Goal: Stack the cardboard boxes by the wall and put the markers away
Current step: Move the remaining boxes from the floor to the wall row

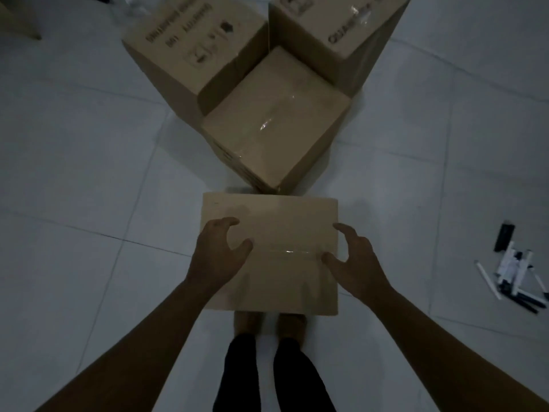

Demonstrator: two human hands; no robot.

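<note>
A small taped cardboard box (276, 215) lies on the white tiled floor right in front of my feet. My left hand (218, 257) is over its left edge and my right hand (353, 263) over its right edge. Both have spread, curved fingers and hold nothing. Beyond it stands a second taped box (276, 123), turned at an angle. Two larger printed boxes sit behind that, one at the left (193, 40) and one at the right (341, 25). A loose heap of white and black markers (514, 272) lies on the floor far right.
A black oblong object (504, 237) lies beside the markers. A pale furniture corner (17, 22) shows at the top left. My legs and feet (267, 352) stand just behind the near box. Tiled floor (89, 173) stretches left and right of the boxes.
</note>
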